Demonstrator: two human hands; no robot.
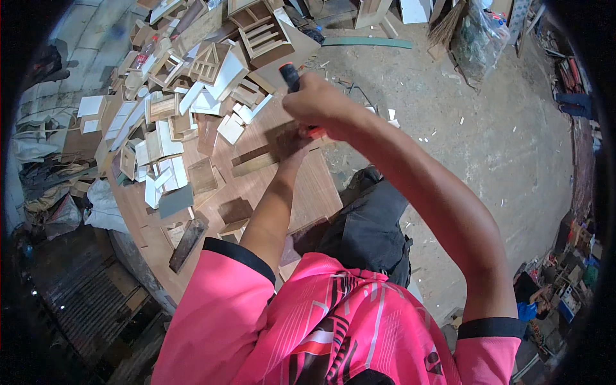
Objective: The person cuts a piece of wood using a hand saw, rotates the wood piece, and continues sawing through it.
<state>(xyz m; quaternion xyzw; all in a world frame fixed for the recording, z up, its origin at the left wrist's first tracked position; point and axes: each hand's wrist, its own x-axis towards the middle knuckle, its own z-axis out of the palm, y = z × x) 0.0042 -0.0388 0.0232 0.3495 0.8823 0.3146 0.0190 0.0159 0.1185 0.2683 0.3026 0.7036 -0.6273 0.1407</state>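
Observation:
My right hand (319, 99) is closed in a fist around a black-handled tool (290, 76) with an orange end; its kind does not show. Below that fist a small orange-red part (316, 132) is visible, and I cannot tell whether it belongs to the same tool. Close under it, over the wooden tabletop (314, 192), is my left hand (292, 138), its fingers shadowed and partly hidden. A pale wooden strip (253, 162) lies on the tabletop beside the left hand.
Small wooden frames (212, 63), white boards (168, 144) and offcuts crowd the left and far side. A dark block (187, 245) lies near the left edge. Beyond, on the floor, are a green strip (367, 42), a broom (446, 29) and a plastic bag (481, 45). Another person (532, 301) is at lower right.

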